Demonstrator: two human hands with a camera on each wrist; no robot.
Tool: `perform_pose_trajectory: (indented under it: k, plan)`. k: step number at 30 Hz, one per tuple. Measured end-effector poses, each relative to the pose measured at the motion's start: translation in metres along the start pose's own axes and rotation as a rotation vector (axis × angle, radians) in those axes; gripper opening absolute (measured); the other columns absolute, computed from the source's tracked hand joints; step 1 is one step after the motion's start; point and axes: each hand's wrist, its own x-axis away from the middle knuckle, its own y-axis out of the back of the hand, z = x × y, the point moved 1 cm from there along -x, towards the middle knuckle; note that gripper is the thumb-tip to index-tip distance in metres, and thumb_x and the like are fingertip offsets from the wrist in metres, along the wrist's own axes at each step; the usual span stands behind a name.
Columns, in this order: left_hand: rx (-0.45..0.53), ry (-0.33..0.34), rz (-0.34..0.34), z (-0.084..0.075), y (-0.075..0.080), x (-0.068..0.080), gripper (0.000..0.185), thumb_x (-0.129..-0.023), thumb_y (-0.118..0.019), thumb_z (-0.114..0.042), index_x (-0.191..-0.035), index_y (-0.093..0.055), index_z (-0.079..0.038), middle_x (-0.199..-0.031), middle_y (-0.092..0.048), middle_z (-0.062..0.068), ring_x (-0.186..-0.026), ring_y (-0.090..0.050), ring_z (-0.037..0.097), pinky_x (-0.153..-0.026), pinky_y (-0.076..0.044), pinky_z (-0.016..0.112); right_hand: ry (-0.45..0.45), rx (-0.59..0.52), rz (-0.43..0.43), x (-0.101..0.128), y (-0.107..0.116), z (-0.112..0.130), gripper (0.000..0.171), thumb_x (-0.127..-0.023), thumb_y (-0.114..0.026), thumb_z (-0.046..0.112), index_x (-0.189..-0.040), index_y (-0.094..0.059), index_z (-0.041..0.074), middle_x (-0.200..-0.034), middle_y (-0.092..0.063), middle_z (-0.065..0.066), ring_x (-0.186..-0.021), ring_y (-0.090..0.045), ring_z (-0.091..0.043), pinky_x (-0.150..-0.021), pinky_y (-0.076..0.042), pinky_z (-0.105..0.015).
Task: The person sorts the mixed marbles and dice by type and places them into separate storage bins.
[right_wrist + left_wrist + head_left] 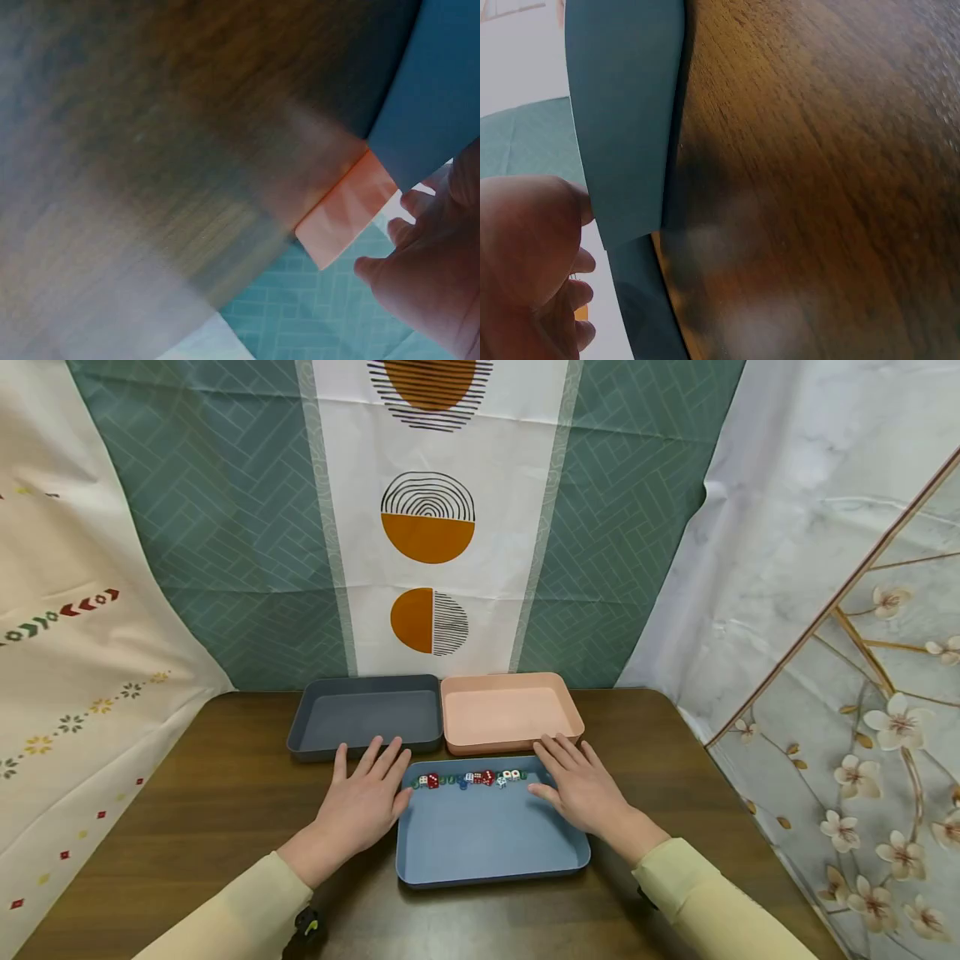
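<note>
- Head view: the left hand (363, 806) lies flat on the wooden table (202, 810), fingers straight and slightly spread, just beside the left rim of the blue tray (487, 847); its fingertips are close to the front wall of the dark grey tray (360, 714).
- Head view: the right hand (581, 789) rests flat over the blue tray's right rim, fingers straight and slightly spread, holding nothing; its fingertips lie near the front edge of the pink tray (506, 710).
- Head view: a row of small dice (471, 777), red, white, green and blue, lies along the far wall inside the blue tray, between the two hands and touched by neither. The grey and pink trays stand side by side behind it, against a patterned cloth backdrop (225, 527).
- Left wrist view: the left hand (529, 262) shows at the lower left beside a dark tray wall (622, 135) on the table (817, 187); the picture is blurred.
- Right wrist view: the right hand (431, 277) shows at the lower right, next to the blue tray (439, 97) and a corner of the pink tray (345, 217); the table (150, 150) is blurred.
</note>
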Motion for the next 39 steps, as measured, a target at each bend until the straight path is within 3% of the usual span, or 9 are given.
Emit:
perform_pose_trajectory:
  k: [8,39]
  plan:
    - [-0.009,0.003,-0.031,0.004,0.0,0.001,0.063,-0.111,-0.067,-0.037,-0.164,-0.053,-0.007,-0.174,-0.042,0.015,-0.162,-0.035,0.041,-0.124,-0.016,0.081,0.005,0.005,0.011,-0.003,0.001,0.004,0.082,-0.112,-0.057,0.058,-0.173,-0.038,0.007,-0.178,-0.034,-0.016,-0.166,-0.026,-0.038,-0.131,-0.02,-0.067]
    - [0.028,0.035,-0.024,0.029,-0.001,0.012,0.062,-0.11,-0.066,-0.032,-0.164,-0.052,-0.005,-0.173,-0.043,0.019,-0.161,-0.035,0.045,-0.123,-0.014,0.082,-0.019,-0.017,0.05,-0.02,-0.006,0.029,0.083,-0.112,-0.051,0.063,-0.175,-0.033,0.01,-0.181,-0.027,-0.014,-0.168,-0.02,-0.038,-0.132,-0.015,-0.065]
